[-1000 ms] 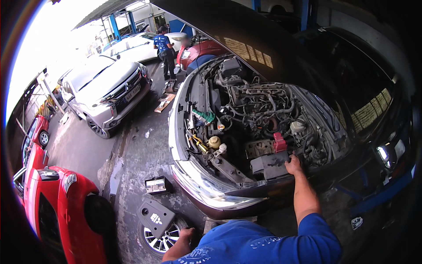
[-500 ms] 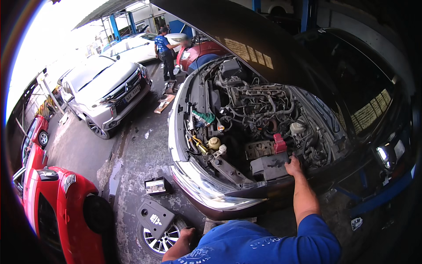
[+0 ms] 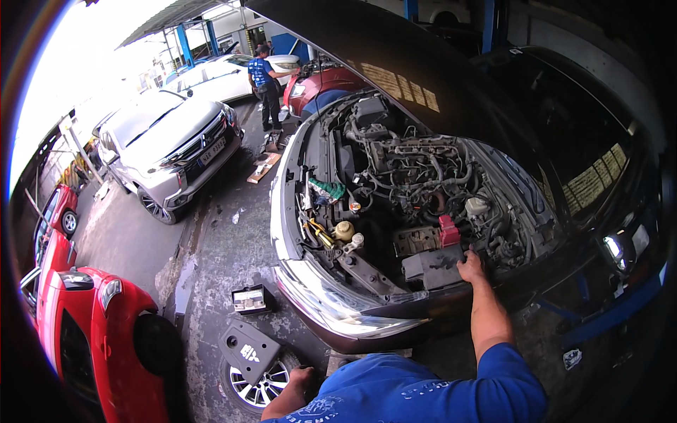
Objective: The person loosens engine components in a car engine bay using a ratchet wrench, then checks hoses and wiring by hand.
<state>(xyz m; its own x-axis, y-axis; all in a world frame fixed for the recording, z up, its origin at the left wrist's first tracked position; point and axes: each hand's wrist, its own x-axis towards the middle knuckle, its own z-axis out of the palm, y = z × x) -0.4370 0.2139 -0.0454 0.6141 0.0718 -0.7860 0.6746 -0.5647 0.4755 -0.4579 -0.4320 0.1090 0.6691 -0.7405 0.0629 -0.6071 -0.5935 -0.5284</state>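
Note:
My right hand is at the front edge of the open engine bay, beside a black box-shaped cover. Its fingers are curled, and whatever they grip, if anything, is hidden. Just behind the cover stands a red plastic terminal cover. The exposed engine with its hoses lies beyond. Low at my left side, my left hand is closed next to a wheel lying flat on the floor; I cannot make out anything in it. A dark plastic engine cover rests partly on that wheel.
Overhead rises the raised hood. A green cloth and yellow-handled tools lie along the bay's left side. An open black case sits on the floor. Red and silver cars stand left; a person works farther back.

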